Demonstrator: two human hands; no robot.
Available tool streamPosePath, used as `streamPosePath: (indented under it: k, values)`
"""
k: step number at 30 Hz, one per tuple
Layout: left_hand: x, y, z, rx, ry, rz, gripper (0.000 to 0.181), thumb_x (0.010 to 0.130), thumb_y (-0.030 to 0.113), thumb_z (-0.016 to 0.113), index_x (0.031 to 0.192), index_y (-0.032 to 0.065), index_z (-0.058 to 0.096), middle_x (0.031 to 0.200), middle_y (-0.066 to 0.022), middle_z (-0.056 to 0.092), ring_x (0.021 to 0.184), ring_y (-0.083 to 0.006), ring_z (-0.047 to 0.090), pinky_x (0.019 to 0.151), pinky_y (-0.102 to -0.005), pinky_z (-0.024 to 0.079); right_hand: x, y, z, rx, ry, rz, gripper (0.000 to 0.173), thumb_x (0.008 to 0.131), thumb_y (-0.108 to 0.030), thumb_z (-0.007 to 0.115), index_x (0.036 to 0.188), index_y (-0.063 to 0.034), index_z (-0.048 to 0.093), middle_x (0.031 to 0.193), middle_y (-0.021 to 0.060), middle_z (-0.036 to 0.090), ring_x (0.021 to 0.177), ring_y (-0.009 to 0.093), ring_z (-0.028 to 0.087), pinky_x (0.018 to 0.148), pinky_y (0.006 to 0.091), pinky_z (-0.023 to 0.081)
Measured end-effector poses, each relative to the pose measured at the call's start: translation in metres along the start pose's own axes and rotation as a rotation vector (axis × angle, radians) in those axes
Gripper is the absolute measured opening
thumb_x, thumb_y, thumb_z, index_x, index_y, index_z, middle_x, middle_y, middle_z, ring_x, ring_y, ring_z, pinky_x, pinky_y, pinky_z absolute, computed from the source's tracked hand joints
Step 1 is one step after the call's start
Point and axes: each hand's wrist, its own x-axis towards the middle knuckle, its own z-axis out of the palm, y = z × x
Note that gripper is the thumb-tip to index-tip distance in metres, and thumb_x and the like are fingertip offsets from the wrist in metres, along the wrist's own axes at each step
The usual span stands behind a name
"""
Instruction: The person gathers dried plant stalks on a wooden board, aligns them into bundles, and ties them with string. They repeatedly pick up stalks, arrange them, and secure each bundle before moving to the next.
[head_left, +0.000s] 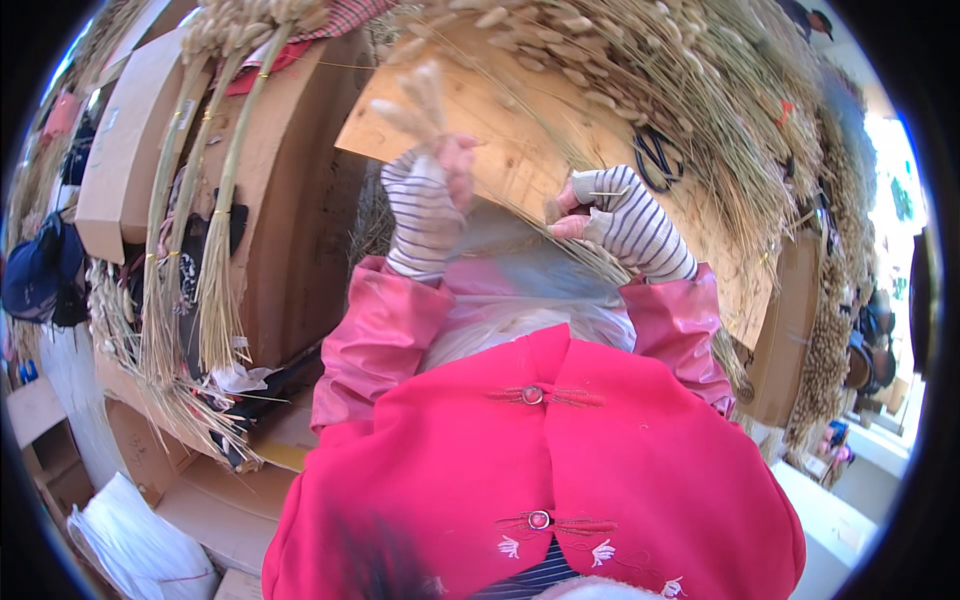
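Note:
My left hand, in a striped fingerless glove, is raised over the near left edge of a wooden board. It grips a small bunch of dried bunny-tail grass with the fluffy heads pointing up; motion blurs both. My right hand, gloved alike, is at the board's near edge. Its thumb and fingers are pinched on a dried grass stalk, mostly hidden by the fingers. Loose grass stems run beneath this hand towards my lap, where clear plastic sheeting lies.
A large heap of dried bunny-tail grass covers the board's far and right side. Dark-handled scissors lie beside it. To the left, tied grass bundles lean over a cardboard box. A white sack stands lower left.

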Motion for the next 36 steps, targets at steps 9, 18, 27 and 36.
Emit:
streamPosePath:
  k: [9, 18, 27, 36]
  values:
    - [-0.014, 0.017, 0.015, -0.156, -0.18, 0.148, 0.029, 0.081, 0.024, 0.064, 0.063, 0.0079, 0.047, 0.057, 0.0022, 0.042, 0.044, -0.0045, 0.032, 0.037, -0.0184, 0.024, 0.063, -0.07, 0.042, -0.007, 0.119, -0.408, 0.012, 0.071, -0.004, 0.07, 0.075, 0.0049, 0.062, 0.062, 0.0056, 0.058, 0.06, 0.008, 0.055, 0.056, 0.0229, 0.044]
    - [-0.016, 0.014, 0.015, -0.194, -0.307, 0.135, 0.024, 0.086, 0.018, 0.056, 0.077, -0.0035, 0.058, 0.058, 0.0006, 0.048, 0.041, -0.0035, 0.033, 0.037, -0.0185, 0.024, 0.081, -0.056, 0.049, -0.207, 0.387, -0.475, 0.01, 0.076, -0.001, 0.066, 0.072, 0.0035, 0.058, 0.06, 0.0051, 0.057, 0.046, 0.01, 0.055, 0.041, 0.0219, 0.043]
    - [0.014, -0.023, -0.023, -0.264, 0.159, -0.068, 0.027, 0.089, 0.019, 0.051, 0.101, -0.0048, 0.052, 0.07, 0.0027, 0.046, 0.047, -0.0034, 0.031, 0.04, -0.0187, 0.026, 0.1, 0.025, 0.02, -1.227, 0.594, -0.018, 0.027, 0.077, -0.032, 0.062, 0.09, -0.0084, 0.06, 0.095, 0.013, 0.06, 0.096, 0.031, 0.055, 0.085, 0.0453, 0.041]
    - [0.025, -0.033, -0.042, -0.2, 0.246, -0.106, 0.022, 0.09, 0.02, 0.049, 0.1, 0.0001, 0.052, 0.07, 0.0044, 0.045, 0.049, -0.0049, 0.032, 0.04, -0.0202, 0.028, 0.097, 0.063, 0.013, -1.383, 0.463, 0.179, 0.035, 0.075, -0.03, 0.06, 0.102, -0.0072, 0.059, 0.11, 0.0131, 0.059, 0.107, 0.031, 0.052, 0.092, 0.0453, 0.038]
